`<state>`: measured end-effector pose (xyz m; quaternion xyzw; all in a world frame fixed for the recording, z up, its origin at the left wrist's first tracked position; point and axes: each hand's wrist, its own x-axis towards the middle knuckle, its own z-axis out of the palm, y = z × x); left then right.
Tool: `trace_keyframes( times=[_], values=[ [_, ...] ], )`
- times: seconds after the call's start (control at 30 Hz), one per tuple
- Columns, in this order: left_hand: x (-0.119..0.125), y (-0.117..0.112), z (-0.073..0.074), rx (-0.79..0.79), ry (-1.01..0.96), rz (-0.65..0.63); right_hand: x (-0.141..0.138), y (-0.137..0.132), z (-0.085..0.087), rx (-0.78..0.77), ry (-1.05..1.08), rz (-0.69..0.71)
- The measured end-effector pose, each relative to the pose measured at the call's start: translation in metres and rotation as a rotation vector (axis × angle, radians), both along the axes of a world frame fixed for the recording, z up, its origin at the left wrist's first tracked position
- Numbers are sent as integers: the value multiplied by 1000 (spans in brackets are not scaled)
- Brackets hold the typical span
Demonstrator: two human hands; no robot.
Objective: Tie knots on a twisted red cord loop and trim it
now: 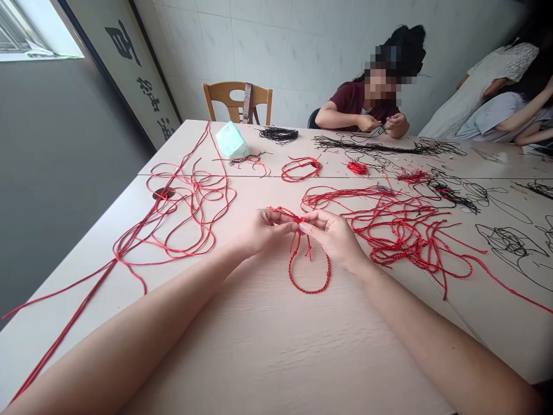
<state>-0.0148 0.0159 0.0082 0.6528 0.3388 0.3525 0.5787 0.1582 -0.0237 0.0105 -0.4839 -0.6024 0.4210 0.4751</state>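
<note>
A red braided cord (309,291) hangs in a loop below my two hands, with short loose ends dangling inside the loop. My left hand (270,231) pinches the cord at its knotted upper part between thumb and fingers. Right beside it, my right hand (329,233) grips the same knotted part, the two thumbs almost meeting. Most of the knot is covered by my fingertips. To the right of my hands lies a tangled pile of red braided cords (404,230).
Long red strands (173,230) spread over the left of the table (276,351). Farther back are a light green tissue pack (232,140), a coil of red cord (301,169) and black cord bundles (279,134). A person (358,109) handles cord across the table.
</note>
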Motion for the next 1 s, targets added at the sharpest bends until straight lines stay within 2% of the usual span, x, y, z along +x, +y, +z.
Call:
trace_keyframes(
  times=[0.07,0.23,0.33,0.43,0.5,0.6,0.73,0.83,1.0],
  values=[
    [0,1,-1,64,21,32,0,0,0,-69,57,7],
    [0,-2,0,249,58,171,1,1,0,-285,354,40],
    [1,-6,2,412,111,263,0,-1,0,-408,396,115],
    [1,-10,4,540,127,271,-2,-2,-1,-460,407,142],
    [2,-13,4,572,119,255,-4,-2,-2,-428,410,116],
    [6,-16,2,487,97,265,-6,-1,-3,-288,396,-48],
    [13,-19,-4,160,6,234,-7,-1,0,-85,391,-215],
    [16,-20,-6,-23,-84,160,-6,-2,5,-46,409,-225],
    [16,-18,-3,-112,-211,150,-3,0,7,-96,261,-166]
  ],
)
